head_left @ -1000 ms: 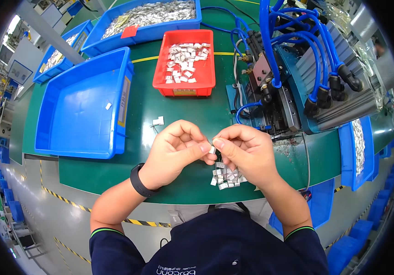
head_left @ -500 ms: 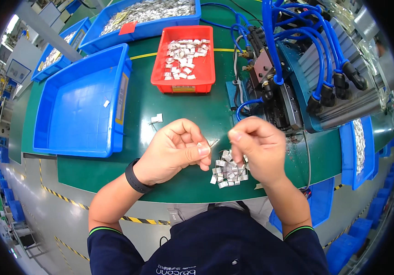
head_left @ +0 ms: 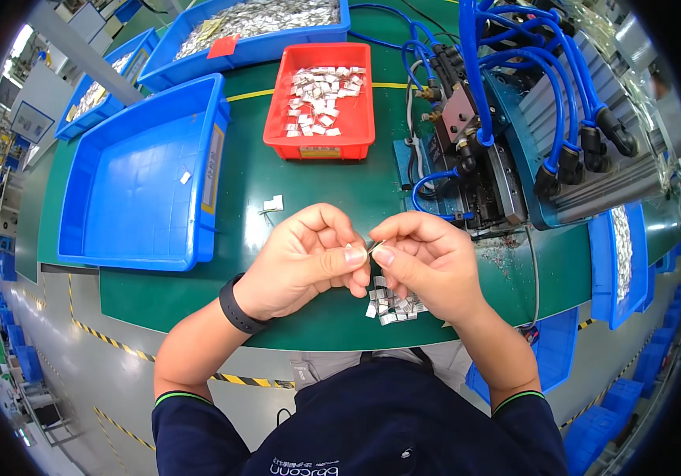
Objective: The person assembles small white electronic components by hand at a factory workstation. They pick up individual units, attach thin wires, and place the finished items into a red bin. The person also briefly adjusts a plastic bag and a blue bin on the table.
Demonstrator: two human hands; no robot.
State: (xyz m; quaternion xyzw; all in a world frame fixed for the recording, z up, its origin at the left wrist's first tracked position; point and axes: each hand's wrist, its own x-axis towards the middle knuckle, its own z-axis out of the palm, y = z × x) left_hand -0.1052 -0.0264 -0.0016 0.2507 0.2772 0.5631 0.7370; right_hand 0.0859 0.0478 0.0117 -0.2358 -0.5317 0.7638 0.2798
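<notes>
Between my two hands is a small white part with thin wire leads (head_left: 375, 245), mostly hidden by fingertips. My left hand (head_left: 299, 258), with a dark band on its wrist, pinches its body between thumb and forefinger. Thumb and forefinger of my right hand (head_left: 436, 266) are closed on the leads, close against the left fingertips. Under the right hand a pile of similar white parts (head_left: 392, 309) lies on the green table (head_left: 158, 300), partly covered by that hand. One more white part (head_left: 274, 203) with leads rests beyond my left hand.
A red bin (head_left: 285, 147) of white parts stands ahead. To the left, a large blue tray (head_left: 122, 186) holds one white piece (head_left: 185, 178). A fuller blue bin (head_left: 277, 38) is behind. A machine with blue air hoses (head_left: 483, 95) occupies the right side.
My right hand has moved left from above the pile to meet the left hand, and its fingers have closed on the leads. The left hand stays almost in place.
</notes>
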